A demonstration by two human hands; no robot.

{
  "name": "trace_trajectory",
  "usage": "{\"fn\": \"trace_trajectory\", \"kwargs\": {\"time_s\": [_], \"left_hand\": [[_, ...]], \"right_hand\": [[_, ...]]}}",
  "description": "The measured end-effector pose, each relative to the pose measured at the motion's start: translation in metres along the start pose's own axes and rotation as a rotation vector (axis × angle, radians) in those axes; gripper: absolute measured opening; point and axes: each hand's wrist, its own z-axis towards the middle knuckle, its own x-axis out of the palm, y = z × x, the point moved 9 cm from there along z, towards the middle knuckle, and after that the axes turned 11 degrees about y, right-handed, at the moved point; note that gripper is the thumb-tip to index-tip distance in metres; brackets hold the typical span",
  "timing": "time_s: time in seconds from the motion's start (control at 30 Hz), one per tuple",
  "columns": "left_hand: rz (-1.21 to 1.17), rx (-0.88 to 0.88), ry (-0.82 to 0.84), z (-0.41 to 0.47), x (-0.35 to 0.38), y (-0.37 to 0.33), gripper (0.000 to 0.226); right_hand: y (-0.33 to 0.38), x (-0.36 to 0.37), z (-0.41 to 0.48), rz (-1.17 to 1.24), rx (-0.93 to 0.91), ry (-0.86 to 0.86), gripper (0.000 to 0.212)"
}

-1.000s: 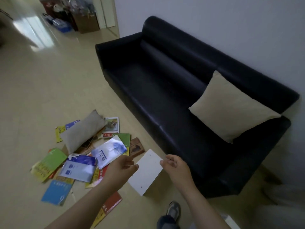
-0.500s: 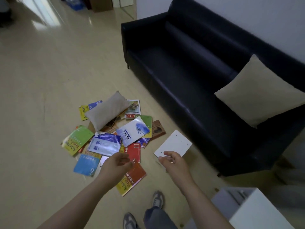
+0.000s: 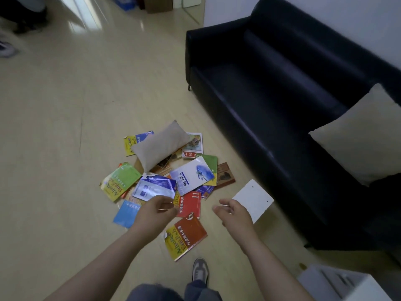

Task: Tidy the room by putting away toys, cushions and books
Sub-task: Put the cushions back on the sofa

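The black sofa [image 3: 271, 94] held one beige cushion [image 3: 364, 135] at its near end. On the floor in front of the sofa lay a heap of bright, creased books [image 3: 193, 174], with a grey cushion [image 3: 159, 146] resting on its far side. Over the heap the left hand [image 3: 155, 211] hung loosely curled, holding nothing. Nearer the sofa, the right hand [image 3: 234, 213] pinched a white board [image 3: 253, 198].
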Motion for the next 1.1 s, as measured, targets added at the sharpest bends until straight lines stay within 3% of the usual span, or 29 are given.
{"fn": "trace_trajectory", "kwargs": {"time_s": [0.33,0.73,1.1], "left_hand": [[-0.026,-0.012,0.034,0.027,-0.092,0.045,0.031],[0.049,0.067,0.115,0.055,-0.285,0.108,0.025],[0.098,0.054,0.179,0.095,-0.313,0.094,0.022]], "right_hand": [[0.027,0.091,0.033,0.008,0.054,-0.028,0.034],[0.088,0.294,0.042,0.131,0.126,-0.105,0.039],[0.104,0.298,0.068,0.164,0.153,-0.182,0.036]]}}
